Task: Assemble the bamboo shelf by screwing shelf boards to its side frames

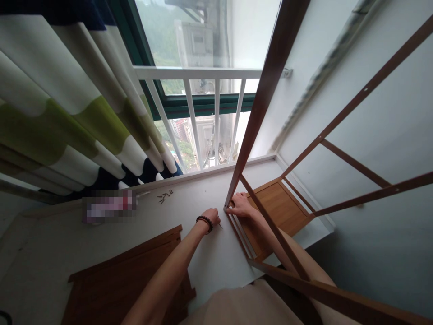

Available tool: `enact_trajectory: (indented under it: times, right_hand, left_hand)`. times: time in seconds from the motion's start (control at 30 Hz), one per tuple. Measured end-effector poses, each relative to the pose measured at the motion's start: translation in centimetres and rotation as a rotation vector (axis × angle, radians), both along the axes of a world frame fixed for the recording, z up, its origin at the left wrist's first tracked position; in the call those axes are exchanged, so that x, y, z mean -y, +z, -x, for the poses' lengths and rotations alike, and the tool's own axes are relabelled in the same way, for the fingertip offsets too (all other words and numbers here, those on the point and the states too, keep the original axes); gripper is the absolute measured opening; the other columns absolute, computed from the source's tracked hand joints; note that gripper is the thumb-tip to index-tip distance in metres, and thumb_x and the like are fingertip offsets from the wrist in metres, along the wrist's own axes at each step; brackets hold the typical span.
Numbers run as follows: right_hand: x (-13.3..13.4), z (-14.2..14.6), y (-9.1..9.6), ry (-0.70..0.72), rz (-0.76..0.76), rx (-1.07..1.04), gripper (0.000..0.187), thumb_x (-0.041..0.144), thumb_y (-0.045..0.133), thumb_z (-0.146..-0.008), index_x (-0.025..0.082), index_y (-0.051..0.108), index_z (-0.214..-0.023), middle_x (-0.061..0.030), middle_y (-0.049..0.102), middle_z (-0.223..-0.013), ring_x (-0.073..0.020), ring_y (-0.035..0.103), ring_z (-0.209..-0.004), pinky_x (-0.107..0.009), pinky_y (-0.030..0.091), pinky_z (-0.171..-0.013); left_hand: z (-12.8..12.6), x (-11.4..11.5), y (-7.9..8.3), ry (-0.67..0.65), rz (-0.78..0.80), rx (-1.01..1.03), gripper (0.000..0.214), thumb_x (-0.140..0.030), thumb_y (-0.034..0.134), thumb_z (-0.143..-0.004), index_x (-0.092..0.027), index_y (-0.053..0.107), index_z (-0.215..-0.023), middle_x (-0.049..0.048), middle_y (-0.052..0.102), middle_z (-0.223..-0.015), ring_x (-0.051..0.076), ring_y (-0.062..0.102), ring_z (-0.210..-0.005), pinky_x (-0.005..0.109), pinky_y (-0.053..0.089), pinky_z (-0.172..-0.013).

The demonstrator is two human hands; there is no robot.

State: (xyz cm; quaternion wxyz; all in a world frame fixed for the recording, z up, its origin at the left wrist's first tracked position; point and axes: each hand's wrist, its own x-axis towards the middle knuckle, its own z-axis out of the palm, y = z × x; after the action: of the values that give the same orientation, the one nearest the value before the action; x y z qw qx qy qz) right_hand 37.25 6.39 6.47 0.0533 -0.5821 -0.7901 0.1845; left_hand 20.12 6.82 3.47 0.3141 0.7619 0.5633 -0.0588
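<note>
A brown metal shelf frame (267,90) stands on a white platform (189,212) by the window. My left hand (211,215), with a dark bead bracelet at the wrist, is curled closed beside the frame's near corner foot; a thin dark tool tip shows under it. Through the frame reaches my right hand (241,205), its fingers pressed on the bottom rail at that same corner. A wooden shelf board (280,210) lies inside the frame's base.
More brown wooden boards (125,280) lie stacked at the lower left. A few small screws (165,197) rest near the window sill. A striped curtain (67,113) hangs at left, white window bars (203,117) behind. The platform drops off at right.
</note>
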Motion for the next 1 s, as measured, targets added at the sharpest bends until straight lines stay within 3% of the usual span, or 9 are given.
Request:
enact_trajectory:
  times: [0.1,0.27,0.47,0.73,1.0]
  right_hand:
    - [0.1,0.1,-0.1,0.001,-0.014,-0.006,0.027,0.044,0.055,-0.068,0.019,0.056,-0.079,-0.0013,0.058,-0.079,-0.0178,0.047,-0.083,-0.031,0.023,-0.081]
    - [0.1,0.1,-0.2,0.003,-0.012,-0.018,0.028,0.045,0.055,-0.068,0.019,0.055,-0.078,-0.0003,0.058,-0.08,-0.017,0.047,-0.083,-0.031,0.024,-0.081]
    - [0.2,0.0,0.3,0.013,0.008,-0.048,0.027,0.046,0.051,-0.072,0.02,0.056,-0.08,-0.0001,0.058,-0.081,-0.0177,0.047,-0.084,-0.033,0.023,-0.082]
    - [0.4,0.0,0.7,0.009,0.02,-0.076,0.026,0.042,0.053,-0.07,0.021,0.057,-0.084,-0.0011,0.059,-0.086,-0.0192,0.048,-0.089,-0.033,0.023,-0.084]
    - [0.4,-0.1,0.6,0.017,-0.008,-0.079,0.027,0.042,0.054,-0.071,0.02,0.059,-0.085,-0.0026,0.059,-0.088,-0.0194,0.046,-0.091,-0.033,0.022,-0.084]
  left_hand:
    - [0.6,0.0,0.2,0.082,0.008,0.165,0.011,-0.017,0.049,-0.075,-0.014,0.058,-0.08,0.006,0.068,-0.072,0.013,0.065,-0.064,0.022,0.05,-0.06]
    - [0.6,0.8,0.2,0.493,0.073,0.755,0.009,-0.022,0.057,-0.069,-0.014,0.053,-0.07,0.0026,0.065,-0.064,0.012,0.063,-0.06,0.022,0.053,-0.052]
    - [0.1,1.5,-0.3,0.651,0.131,1.092,0.02,-0.03,0.062,-0.064,-0.013,0.052,-0.071,0.0043,0.066,-0.067,0.016,0.064,-0.065,0.028,0.055,-0.059]
    - [0.1,2.0,-0.9,0.635,0.06,1.008,0.031,-0.036,0.064,-0.064,-0.012,0.067,-0.083,0.0057,0.068,-0.07,0.014,0.062,-0.062,0.027,0.053,-0.06]
    - [-0.8,2.4,-0.2,0.599,0.028,1.007,0.033,-0.038,0.06,-0.068,-0.012,0.068,-0.087,0.0056,0.069,-0.073,0.013,0.06,-0.058,0.025,0.051,-0.059]
